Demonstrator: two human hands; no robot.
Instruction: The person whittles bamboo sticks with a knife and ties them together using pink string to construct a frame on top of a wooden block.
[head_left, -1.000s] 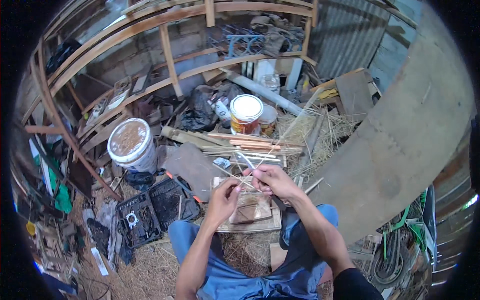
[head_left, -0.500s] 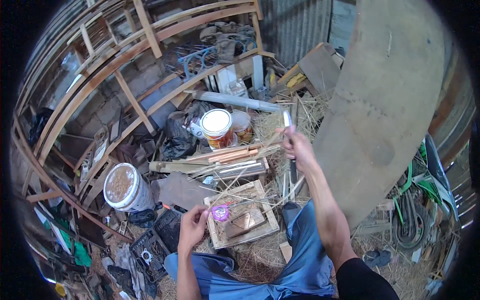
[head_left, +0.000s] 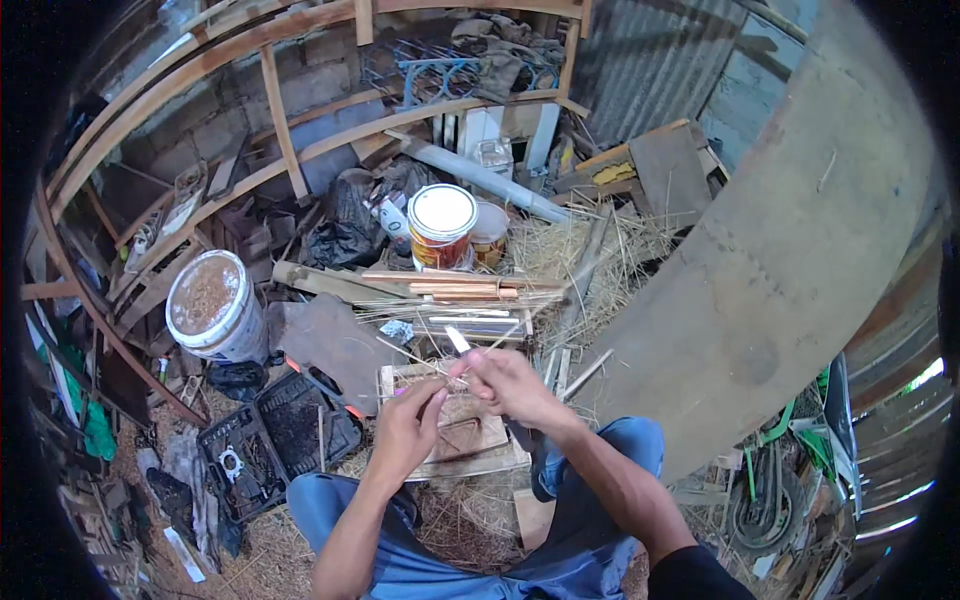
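Observation:
My right hand [head_left: 508,388] grips a knife, its pale blade [head_left: 457,340] pointing up and away from me. The dark handle shows below the fist. Just left of it, my left hand [head_left: 412,425] has its thumb and fingers pinched on a thin bamboo strip [head_left: 408,354]. Both hands meet over a low wooden crate [head_left: 497,461] between my knees, and the fingers partly hide where blade and strip come together. A wooden block lies in the crate. Of a purple object there, only a sliver shows behind my hands.
Beyond the crate lies a stack of wood strips [head_left: 465,291], with a lidded paint bucket [head_left: 443,225] behind. A white bucket [head_left: 212,305] and an open black tool case [head_left: 300,425] stand left. A large board [head_left: 760,260] leans on the right; straw litters the ground.
My right hand has come down and left with the knife, from raised out ahead to beside my left hand. My left hand has moved slightly up and right. The view has shifted.

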